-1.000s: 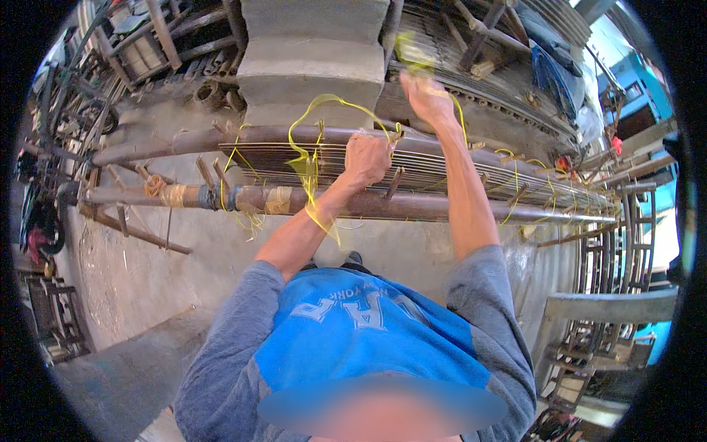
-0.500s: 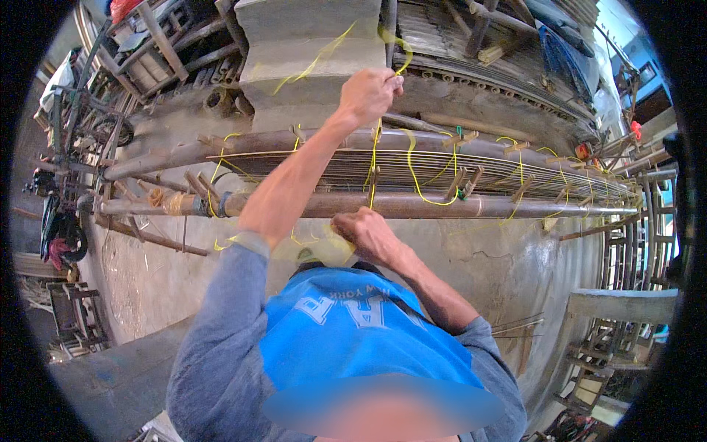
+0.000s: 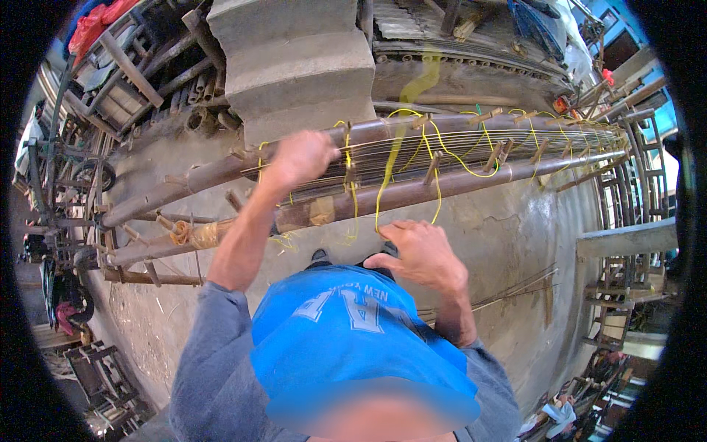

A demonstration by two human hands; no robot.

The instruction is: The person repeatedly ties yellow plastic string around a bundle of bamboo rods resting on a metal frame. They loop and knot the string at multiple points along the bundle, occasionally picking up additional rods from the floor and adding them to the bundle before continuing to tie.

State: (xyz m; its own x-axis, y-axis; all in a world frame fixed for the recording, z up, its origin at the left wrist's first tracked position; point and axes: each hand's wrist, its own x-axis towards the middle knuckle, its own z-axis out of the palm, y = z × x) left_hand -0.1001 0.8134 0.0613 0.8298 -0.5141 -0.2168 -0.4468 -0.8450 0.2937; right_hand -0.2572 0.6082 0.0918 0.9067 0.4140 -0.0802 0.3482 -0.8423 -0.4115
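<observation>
Head view: a long frame of two bamboo poles [image 3: 442, 188] lies across the floor, with thin slats [image 3: 471, 144] packed between them and short wooden pegs [image 3: 432, 166] standing out along its length. Yellow string [image 3: 381, 193] loops over the frame near its middle.

The left hand [image 3: 298, 157] rests on the upper pole, left of the string, fingers curled down as if gripping; what they close on is hidden.

The right hand [image 3: 420, 253] hangs just below the lower pole, fingers half bent, pinching the string's lower end by the look of it.

The string looks light, limp and smooth, likely to slip unless wound round a finger or peg. The poles seem stiff and heavy; the slats springy, best pressed flat beside a peg.
</observation>
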